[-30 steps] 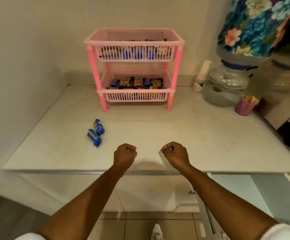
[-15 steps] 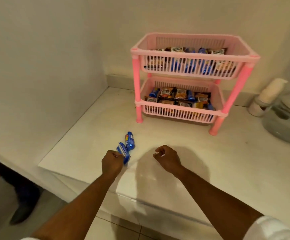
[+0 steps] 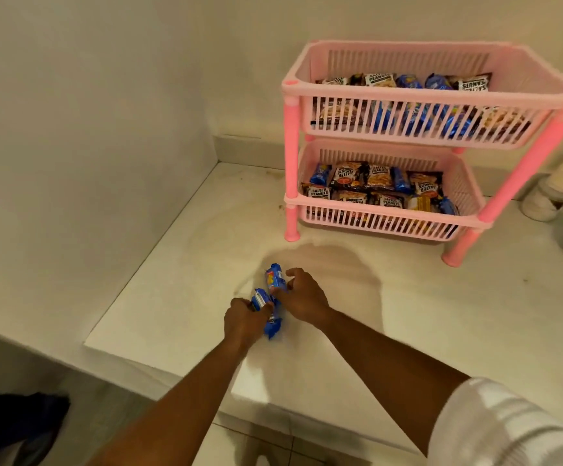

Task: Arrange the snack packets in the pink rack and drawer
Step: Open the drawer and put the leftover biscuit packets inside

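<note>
White counter (image 3: 408, 314) carries the pink rack (image 3: 418, 95) at far right, both tiers already crowded. Left hand (image 3: 245, 319) grips one blue packet (image 3: 260, 299); right hand (image 3: 302, 297) pinches the other blue packet (image 3: 275, 276) by its edge. Such a thin pinch may slip on the glossy wrapper, or packets may spill from the full tiers.

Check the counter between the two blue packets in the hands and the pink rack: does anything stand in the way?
Nothing visible does. The left hand and right hand grip the blue packets; bare counter runs to the pink rack.
</note>
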`<state>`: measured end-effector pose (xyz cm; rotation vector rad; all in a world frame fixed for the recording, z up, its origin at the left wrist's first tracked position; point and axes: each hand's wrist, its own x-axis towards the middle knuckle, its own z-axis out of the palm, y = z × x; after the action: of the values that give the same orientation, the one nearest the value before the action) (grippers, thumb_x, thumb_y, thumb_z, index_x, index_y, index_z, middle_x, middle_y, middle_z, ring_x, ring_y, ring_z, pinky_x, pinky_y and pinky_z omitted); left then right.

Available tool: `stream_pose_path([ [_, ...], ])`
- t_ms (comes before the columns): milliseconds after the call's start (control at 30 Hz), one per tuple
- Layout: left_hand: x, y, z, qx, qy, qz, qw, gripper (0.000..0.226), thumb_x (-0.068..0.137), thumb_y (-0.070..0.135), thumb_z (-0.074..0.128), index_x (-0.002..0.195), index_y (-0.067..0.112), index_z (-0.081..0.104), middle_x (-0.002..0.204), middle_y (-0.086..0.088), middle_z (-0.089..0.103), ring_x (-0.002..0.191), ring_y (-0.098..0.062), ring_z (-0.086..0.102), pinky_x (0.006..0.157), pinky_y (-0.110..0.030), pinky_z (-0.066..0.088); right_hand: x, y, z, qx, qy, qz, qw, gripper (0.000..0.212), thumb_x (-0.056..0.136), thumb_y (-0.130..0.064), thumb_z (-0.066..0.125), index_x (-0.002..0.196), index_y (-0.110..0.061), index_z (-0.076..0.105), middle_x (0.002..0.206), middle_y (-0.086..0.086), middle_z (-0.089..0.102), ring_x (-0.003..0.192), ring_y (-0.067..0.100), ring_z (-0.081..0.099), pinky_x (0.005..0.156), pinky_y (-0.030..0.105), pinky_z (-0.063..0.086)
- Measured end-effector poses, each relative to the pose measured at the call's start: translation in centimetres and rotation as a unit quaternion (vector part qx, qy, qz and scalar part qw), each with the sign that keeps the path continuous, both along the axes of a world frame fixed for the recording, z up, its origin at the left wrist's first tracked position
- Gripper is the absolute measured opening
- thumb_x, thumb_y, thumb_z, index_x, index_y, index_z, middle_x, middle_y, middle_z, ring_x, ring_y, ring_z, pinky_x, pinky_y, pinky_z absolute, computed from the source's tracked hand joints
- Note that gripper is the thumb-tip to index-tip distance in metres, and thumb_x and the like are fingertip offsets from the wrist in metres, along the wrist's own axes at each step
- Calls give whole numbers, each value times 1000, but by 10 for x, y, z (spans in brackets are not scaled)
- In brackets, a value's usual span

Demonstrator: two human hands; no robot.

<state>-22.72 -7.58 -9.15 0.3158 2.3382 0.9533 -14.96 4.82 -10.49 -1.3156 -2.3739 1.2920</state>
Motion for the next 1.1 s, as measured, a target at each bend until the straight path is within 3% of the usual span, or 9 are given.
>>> stream_pose_path([
  [133,-12,1,-5,22,-54,-16,998,44,79,38,75,106,9,56,98,-10,70,88,-26,70,78,-38,59,-15,-8,-2,39,-16,-27,999,71,79,-60,71,134,-21,49,129,0,59,112,19,62,89,33,50],
  [200,-17,2,-7,54,-109,-6,993,45,77,33,77,109,6,59,101,-14,71,89,-29,72,81,-44,60,-18,-8,-2,33,-16,-47,998,71,76,-60,73,132,-22,51,125,-2,63,110,18,62,88,33,51],
  [367,-24,10,-11,63,-132,-26,989,45,81,31,74,115,5,60,103,-17,71,87,-30,73,79,-47,61,-10,-6,-4,-46,41,-123,990,67,75,-57,77,127,-22,56,106,-4,68,96,14,66,82,30,54],
  [467,-17,20,-8,110,-152,-40,981,28,87,29,70,100,5,68,96,-17,74,85,-30,73,80,-44,60,7,-4,-4,-95,93,-174,976,61,79,-55,75,126,-22,56,101,-6,66,91,10,66,81,30,56],
  [600,7,33,4,165,-208,-53,963,15,86,25,69,85,10,72,81,-10,75,68,-22,72,61,-29,56,43,-1,-1,-143,158,-214,953,53,87,-48,72,125,-14,59,106,8,71,95,27,71,84,48,59],
  [733,45,50,15,162,-249,-71,952,15,83,19,61,72,9,61,64,-8,62,52,-18,55,50,-24,41,96,-1,11,-177,214,-233,932,35,92,-34,69,118,-12,60,102,17,71,95,37,71,86,56,58],
  [800,68,58,19,155,-257,-74,951,11,86,19,56,81,9,57,70,-10,59,58,-22,53,52,-26,39,124,-1,18,-208,234,-246,917,23,96,-26,65,114,-11,61,102,18,71,90,34,72,82,52,59],
  [933,131,67,26,169,-300,-131,930,16,89,17,43,91,8,56,73,-11,58,58,-21,49,52,-25,34,193,-2,29,-235,258,-261,900,14,99,-15,56,104,-9,67,83,7,72,66,17,71,58,31,58],
  [1100,235,69,30,195,-388,-143,889,25,86,22,40,97,8,58,87,-15,60,74,-26,51,59,-30,35,299,-2,33,-246,271,-297,882,16,96,-17,56,106,-11,67,85,6,72,70,20,69,60,32,57],
])
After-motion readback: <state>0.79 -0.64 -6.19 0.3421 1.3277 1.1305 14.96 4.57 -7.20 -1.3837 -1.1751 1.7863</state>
